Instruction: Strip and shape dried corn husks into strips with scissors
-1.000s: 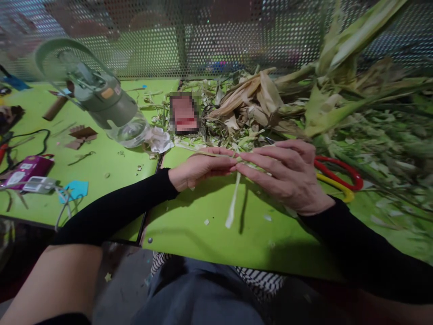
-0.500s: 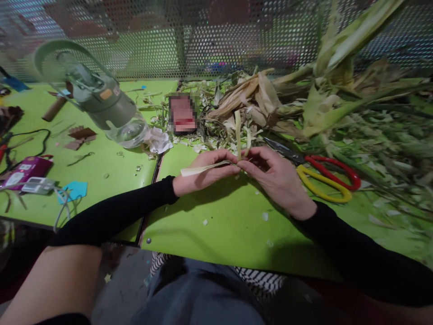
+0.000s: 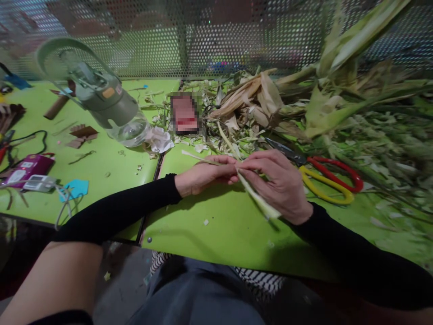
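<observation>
Pale strips of corn husk (image 3: 256, 197) meet between my two hands over the green table. My left hand (image 3: 207, 175) pinches them from the left, with one strip end sticking out past its fingers toward the upper left. From the right, my right hand (image 3: 275, 183) pinches the same strips at the crossing point. One strip points up and away, and a wider one hangs down toward me beneath the right hand. How the strips join is hidden by the fingertips. Scissors (image 3: 329, 178) with red and yellow handles lie just right of my right hand.
A heap of husks and leaf scraps (image 3: 365, 117) covers the table's back right. A blurred-out rectangular thing (image 3: 185, 113) lies among scraps. A green-lidded bottle (image 3: 115, 108), crumpled tissue (image 3: 159, 139) and purple box with a cable (image 3: 29, 170) are on the left. A perforated screen (image 3: 149, 40) stands behind.
The strips have turned in my fingers: one that stood upright now leans away, and a wider strip now extends down under my right hand. My right hand has rolled over slightly.
</observation>
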`<action>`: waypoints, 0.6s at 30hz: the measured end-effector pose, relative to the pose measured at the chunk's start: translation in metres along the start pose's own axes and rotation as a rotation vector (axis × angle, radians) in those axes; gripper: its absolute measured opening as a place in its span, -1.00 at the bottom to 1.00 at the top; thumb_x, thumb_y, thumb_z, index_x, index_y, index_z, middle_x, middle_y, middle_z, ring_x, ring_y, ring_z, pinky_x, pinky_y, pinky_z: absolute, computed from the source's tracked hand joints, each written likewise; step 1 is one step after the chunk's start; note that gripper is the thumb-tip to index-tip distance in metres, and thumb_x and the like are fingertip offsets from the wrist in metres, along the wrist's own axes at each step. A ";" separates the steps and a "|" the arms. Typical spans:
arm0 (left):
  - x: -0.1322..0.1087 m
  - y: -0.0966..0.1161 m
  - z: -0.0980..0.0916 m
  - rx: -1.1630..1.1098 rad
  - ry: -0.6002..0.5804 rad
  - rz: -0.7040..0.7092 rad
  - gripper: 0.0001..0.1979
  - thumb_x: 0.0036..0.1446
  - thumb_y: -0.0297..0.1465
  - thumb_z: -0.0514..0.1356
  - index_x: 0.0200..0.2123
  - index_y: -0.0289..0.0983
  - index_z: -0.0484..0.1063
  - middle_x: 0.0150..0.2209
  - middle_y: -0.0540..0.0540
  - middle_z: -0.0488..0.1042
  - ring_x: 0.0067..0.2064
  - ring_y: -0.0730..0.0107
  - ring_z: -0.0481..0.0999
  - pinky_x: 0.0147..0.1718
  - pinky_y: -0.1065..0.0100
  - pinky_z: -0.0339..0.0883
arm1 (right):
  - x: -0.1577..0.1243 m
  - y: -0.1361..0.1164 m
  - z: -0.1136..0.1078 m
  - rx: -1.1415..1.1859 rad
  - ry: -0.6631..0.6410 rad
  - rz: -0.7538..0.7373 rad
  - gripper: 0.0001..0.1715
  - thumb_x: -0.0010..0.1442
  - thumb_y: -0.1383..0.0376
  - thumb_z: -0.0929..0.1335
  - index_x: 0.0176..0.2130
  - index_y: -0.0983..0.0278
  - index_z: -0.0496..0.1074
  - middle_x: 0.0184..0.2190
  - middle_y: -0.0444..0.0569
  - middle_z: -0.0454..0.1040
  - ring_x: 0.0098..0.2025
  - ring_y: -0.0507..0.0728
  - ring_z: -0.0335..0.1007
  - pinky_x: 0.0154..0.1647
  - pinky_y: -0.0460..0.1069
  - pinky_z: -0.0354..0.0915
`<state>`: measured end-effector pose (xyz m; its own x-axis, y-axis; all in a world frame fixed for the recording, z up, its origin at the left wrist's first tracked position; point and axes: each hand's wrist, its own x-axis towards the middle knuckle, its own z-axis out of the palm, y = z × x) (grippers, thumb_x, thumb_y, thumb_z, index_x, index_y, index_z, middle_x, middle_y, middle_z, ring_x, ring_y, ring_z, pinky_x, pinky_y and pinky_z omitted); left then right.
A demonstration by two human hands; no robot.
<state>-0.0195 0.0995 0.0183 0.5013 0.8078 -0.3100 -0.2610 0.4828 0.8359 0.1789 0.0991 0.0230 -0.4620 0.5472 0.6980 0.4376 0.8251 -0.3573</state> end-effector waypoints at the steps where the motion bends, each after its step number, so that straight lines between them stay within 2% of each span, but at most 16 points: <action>1: 0.000 0.002 -0.001 0.080 0.007 0.007 -0.73 0.12 -0.35 0.47 -0.34 -0.34 0.46 -0.42 0.03 0.50 -0.39 0.57 0.44 -0.26 0.42 0.35 | 0.000 0.001 0.000 -0.025 -0.019 -0.025 -0.86 0.35 0.37 0.45 -0.14 0.15 0.64 -0.20 0.02 0.65 -0.17 0.22 0.59 -0.15 0.13 0.52; 5: -0.002 0.010 -0.008 0.558 -0.027 0.167 -0.86 0.17 -0.42 0.39 -0.29 -0.35 0.51 -0.35 0.01 0.52 -0.32 0.50 0.41 -0.28 0.41 0.26 | 0.000 0.003 -0.002 -0.019 -0.112 -0.063 -0.87 0.36 0.35 0.45 -0.16 0.15 0.66 -0.12 0.03 0.66 -0.12 0.22 0.59 -0.06 0.14 0.50; 7: -0.002 0.012 -0.013 0.771 -0.084 0.242 -0.93 0.23 -0.45 0.30 -0.29 -0.33 0.49 -0.33 0.00 0.51 -0.29 0.47 0.41 -0.27 0.40 0.24 | 0.001 0.003 -0.002 0.038 -0.190 -0.009 -0.87 0.38 0.31 0.44 -0.17 0.15 0.66 -0.13 0.02 0.65 -0.10 0.21 0.59 -0.07 0.14 0.51; 10: -0.001 0.013 -0.018 0.994 -0.153 0.289 -0.89 0.27 -0.41 0.24 -0.32 -0.30 0.41 -0.34 0.00 0.46 -0.28 0.43 0.38 -0.27 0.37 0.22 | 0.002 0.004 -0.003 0.114 -0.300 0.091 -0.81 0.41 0.21 0.41 -0.20 0.16 0.65 -0.15 0.04 0.60 -0.11 0.21 0.58 -0.11 0.13 0.51; 13: -0.003 0.012 -0.017 1.050 -0.129 0.313 -0.78 0.28 -0.27 0.26 -0.29 -0.27 0.34 -0.32 -0.02 0.44 -0.28 0.39 0.37 -0.26 0.33 0.23 | 0.004 0.005 -0.004 0.146 -0.347 0.181 -0.76 0.41 0.11 0.42 -0.12 0.18 0.65 -0.13 0.07 0.56 -0.12 0.22 0.55 -0.13 0.13 0.50; 16: -0.005 0.013 -0.015 0.958 -0.135 0.314 -0.65 0.23 -0.18 0.32 -0.11 -0.28 0.34 -0.23 -0.08 0.51 -0.25 0.33 0.43 -0.21 0.28 0.29 | 0.006 0.006 -0.006 0.205 -0.435 0.204 -0.69 0.42 0.07 0.40 0.00 0.15 0.65 -0.15 0.06 0.57 -0.14 0.21 0.54 -0.14 0.12 0.48; 18: -0.006 0.012 -0.013 0.874 -0.168 0.269 -0.55 0.21 -0.20 0.35 0.03 -0.29 0.30 -0.24 -0.06 0.54 -0.26 0.34 0.46 -0.18 0.26 0.31 | 0.008 0.005 -0.007 0.255 -0.489 0.191 -0.73 0.42 0.09 0.39 -0.07 0.15 0.66 -0.17 0.04 0.59 -0.14 0.20 0.54 -0.12 0.11 0.47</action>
<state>-0.0367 0.1052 0.0243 0.6450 0.7629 -0.0434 0.2943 -0.1956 0.9355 0.1830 0.1067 0.0306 -0.7223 0.6408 0.2602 0.3766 0.6799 -0.6292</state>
